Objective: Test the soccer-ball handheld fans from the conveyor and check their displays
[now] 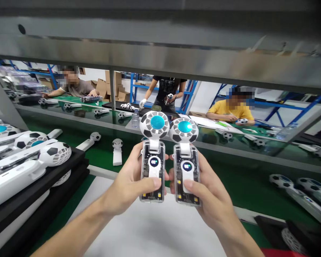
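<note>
L hand (131,182) is clamped round a clear-and-black, football-headed plastic fan (154,171), R hand (212,194) round a 2nd matching fan (186,173); both upright, side by side. Step's prob. a check of lit round displays (154,162); next move calls for steady thumbs. Free room below hands, over smooth white mat (149,228); stacked black trays (79,159) crowd L side; grey metal beam (160,53) overhead.

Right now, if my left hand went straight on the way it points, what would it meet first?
Probably the fingertips of your right hand, close beside those of your left hand, though depth is unclear.
</note>
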{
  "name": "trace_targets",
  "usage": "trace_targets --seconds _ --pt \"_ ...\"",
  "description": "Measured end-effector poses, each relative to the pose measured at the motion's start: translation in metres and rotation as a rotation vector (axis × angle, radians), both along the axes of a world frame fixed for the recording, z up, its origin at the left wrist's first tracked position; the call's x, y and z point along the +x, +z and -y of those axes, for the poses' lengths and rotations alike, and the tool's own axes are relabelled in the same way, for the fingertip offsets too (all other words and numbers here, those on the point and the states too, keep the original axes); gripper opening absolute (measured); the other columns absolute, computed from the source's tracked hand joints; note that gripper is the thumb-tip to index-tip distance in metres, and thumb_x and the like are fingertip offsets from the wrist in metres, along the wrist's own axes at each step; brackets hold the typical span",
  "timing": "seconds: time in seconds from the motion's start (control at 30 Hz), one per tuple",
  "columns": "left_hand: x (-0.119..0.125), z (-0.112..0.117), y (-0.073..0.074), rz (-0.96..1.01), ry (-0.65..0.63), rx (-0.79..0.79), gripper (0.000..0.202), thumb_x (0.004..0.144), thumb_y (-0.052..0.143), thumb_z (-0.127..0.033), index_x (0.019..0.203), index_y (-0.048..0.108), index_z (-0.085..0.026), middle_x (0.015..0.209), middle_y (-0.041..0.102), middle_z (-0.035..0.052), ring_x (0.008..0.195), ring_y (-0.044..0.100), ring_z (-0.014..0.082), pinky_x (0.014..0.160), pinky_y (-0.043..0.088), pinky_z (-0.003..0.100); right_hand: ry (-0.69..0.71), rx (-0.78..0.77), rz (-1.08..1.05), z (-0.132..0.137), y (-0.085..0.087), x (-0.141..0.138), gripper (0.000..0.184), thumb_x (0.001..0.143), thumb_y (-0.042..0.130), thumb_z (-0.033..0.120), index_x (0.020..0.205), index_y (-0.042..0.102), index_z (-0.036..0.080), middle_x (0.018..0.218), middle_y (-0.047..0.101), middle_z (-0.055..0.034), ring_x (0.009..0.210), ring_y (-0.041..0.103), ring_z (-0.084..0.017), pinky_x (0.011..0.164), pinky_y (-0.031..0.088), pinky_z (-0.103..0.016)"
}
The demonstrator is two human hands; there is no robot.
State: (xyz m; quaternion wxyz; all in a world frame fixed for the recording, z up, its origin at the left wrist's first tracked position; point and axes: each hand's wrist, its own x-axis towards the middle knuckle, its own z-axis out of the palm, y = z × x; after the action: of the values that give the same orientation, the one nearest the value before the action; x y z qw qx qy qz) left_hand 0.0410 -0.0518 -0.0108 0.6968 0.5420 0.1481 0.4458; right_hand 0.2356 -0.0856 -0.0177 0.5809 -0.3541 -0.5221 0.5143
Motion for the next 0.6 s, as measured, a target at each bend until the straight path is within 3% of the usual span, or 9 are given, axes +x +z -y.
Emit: trace_targets --seconds 0.07,0.13,0.23,0.33,0.6 --pt "0.003 0.000 0.000 -0.023 0.043 -0.031 0.051 0.086 0.071 -0.029 0.126 0.042 -0.024 0.090 0.066 0.0034 0.072 0.068 0.0178 0.061 0.055 0.026 -0.048 -0.006 -0.006 0.001 0.002 -0.003 0.064 0.087 0.068 0.033 0.143 0.039 0.028 0.094 0.068 -0.0052 0.075 0.065 -0.019 0.065 0.056 -0.031" --pt "0.006 -0.001 -0.001 -0.023 0.117 -0.073 0.038 0.091 0.064 -0.037 0.120 0.045 -0.023 0.087 0.065 0.0026 0.063 0.065 0.0157 0.053 0.053 0.026 -0.087 -0.017 -0.027 0.001 0.004 -0.007 0.045 0.090 0.064 0.038 0.131 0.048 0.027 0.087 0.066 -0.0032 0.065 0.062 -0.017 0.056 0.053 -0.028" --pt "0.010 -0.003 -0.003 -0.003 0.212 -0.108 0.020 0.096 0.053 -0.038 0.108 0.046 -0.023 0.090 0.064 0.0014 0.052 0.061 0.0127 0.045 0.050 0.025 -0.129 -0.021 -0.056 0.001 0.006 -0.011 0.024 0.094 0.057 0.041 0.112 0.054 0.025 0.092 0.063 -0.0026 0.054 0.058 -0.013 0.045 0.047 -0.026" --pt "0.010 -0.004 -0.004 -0.010 0.229 -0.088 0.017 0.097 0.053 -0.036 0.105 0.046 -0.023 0.088 0.062 0.0004 0.051 0.060 0.0128 0.043 0.050 0.026 -0.153 0.023 -0.062 0.002 0.008 -0.013 0.020 0.093 0.059 0.038 0.106 0.055 0.024 0.101 0.062 -0.0040 0.055 0.060 -0.013 0.044 0.047 -0.026" --pt "0.010 -0.003 0.001 -0.002 0.267 -0.071 0.019 0.095 0.055 -0.035 0.106 0.046 -0.022 0.095 0.064 0.0015 0.054 0.062 0.0122 0.045 0.052 0.026 -0.188 0.055 -0.131 0.004 0.011 -0.013 0.009 0.093 0.048 0.028 0.100 0.052 0.023 0.095 0.063 -0.0037 0.052 0.060 -0.017 0.041 0.048 -0.031"
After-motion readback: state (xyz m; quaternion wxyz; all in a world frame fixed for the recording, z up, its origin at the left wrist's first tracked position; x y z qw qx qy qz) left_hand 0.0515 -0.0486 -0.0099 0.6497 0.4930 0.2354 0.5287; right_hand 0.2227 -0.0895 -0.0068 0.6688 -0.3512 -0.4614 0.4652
